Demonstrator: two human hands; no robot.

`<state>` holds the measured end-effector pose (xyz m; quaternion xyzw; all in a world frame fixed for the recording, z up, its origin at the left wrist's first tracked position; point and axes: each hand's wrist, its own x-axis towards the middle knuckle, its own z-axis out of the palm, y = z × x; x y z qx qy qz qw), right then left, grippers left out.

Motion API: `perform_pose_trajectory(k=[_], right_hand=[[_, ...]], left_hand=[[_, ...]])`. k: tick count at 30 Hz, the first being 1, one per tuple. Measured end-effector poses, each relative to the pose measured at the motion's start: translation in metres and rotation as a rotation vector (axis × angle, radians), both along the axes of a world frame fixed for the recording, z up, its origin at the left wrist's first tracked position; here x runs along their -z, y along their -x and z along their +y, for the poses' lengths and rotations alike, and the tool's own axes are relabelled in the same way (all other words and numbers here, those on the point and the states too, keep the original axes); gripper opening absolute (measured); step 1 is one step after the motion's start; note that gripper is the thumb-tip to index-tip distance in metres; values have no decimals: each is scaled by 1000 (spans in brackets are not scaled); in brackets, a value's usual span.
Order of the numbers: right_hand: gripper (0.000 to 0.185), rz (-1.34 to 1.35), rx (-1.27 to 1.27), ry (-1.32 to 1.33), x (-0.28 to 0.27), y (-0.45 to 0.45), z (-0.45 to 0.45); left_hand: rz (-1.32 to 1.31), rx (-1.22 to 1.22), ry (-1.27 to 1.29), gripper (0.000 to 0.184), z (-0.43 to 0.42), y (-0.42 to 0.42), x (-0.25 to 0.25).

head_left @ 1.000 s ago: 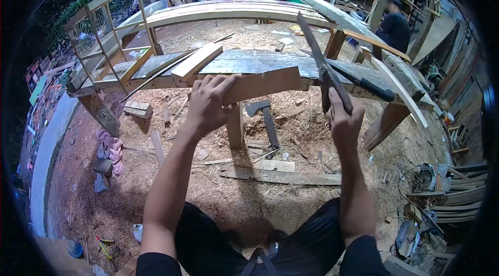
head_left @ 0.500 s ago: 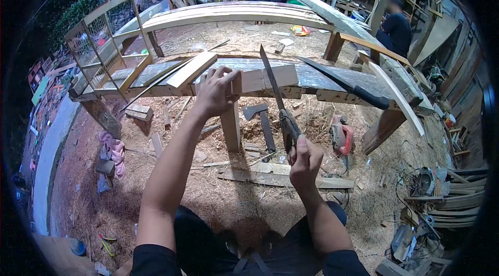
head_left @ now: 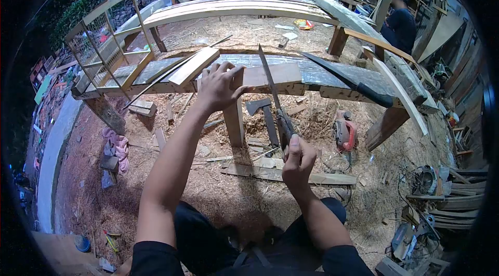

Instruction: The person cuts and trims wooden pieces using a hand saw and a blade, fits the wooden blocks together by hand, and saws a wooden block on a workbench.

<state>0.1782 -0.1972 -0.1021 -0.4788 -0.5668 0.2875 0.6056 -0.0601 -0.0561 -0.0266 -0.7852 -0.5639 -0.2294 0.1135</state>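
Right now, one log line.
left hand: holding wood block | right hand: gripping saw | blade: across wood block | black-handled tool: on bench

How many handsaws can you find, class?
2: a handsaw in the right hand, its blade over the board by the left hand; a black-handled handsaw lying on the bench. More may be hidden.
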Motion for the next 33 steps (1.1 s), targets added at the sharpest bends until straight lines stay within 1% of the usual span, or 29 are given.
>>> perform_pose_trajectory(k=[2, 5, 6, 8, 9, 10, 11, 12, 14, 15, 16, 17, 20, 22, 23, 24, 26, 27, 31, 32, 33], right_hand=[[46, 14, 6, 5, 4, 3, 0], [46, 27, 3, 15, 6, 6, -2], [46, -6, 6, 5, 8, 6, -3], [47, -43, 7, -4, 4, 7, -4], [47, -46, -4, 23, -5, 8, -8], [47, -48, -14, 50, -12, 9, -10], [42, 27, -30, 118, -12, 9, -11], [42, 24, -26, 122, -15, 10, -10], [29, 32, 1, 64, -21, 13, -11], [26, 14, -35, 80, -27, 10, -11], [26, 13, -28, 91, -30, 12, -12], [30, 99, -11, 65, -35, 15, -12], [43, 190, 80, -9, -49, 20, -7], [44, -90, -84, 77, -55, 8, -6], [44, -109, -87, 134, -69, 11, -10], [44, -109, -85, 136, -68, 12, -12], [48, -185, -52, 27, -66, 17, -10], [50, -233, -24, -41, -69, 20, -8], [49, -287, -3, -36, -89, 20, -8], [47, -223, -12, 131, -96, 20, -11], [45, -157, -20, 294, -102, 19, -12]], left_hand=[[70, 1, 75, 64, 3, -1, -5], [99, 4, 140, 61, 1, -10, -14], [96, 3, 140, 61, 3, -14, -16], [14, 115, 177, 61, 8, -22, -18], [9, 116, 148, 57, 9, -26, -14], [5, 116, 148, 57, 13, -26, -14], [-12, 143, 151, 55, 18, -26, -12], [-28, 173, 157, 53, 21, -27, -13], [-45, 200, 176, 52, 27, -28, -14], [-62, 219, 189, 50, 29, -28, -16], [-64, 225, 199, 50, 30, -29, -19], [-30, 204, 198, 49, 30, -30, -22], [-14, 180, 194, 49, 29, -31, -19], [-121, 216, 186, 50, 26, -30, -22], [-143, 230, 168, 51, 29, -29, -20], [-143, 232, 171, 51, 28, -30, -20], [-164, 217, 174, 51, 27, -29, -21], [-168, 243, 124, 52, 28, -28, -20], [-185, 260, 129, 52, 31, -25, -19], [-185, 268, 129, 52, 31, -25, -19], [-161, 248, 185, 52, 32, -25, -21]])
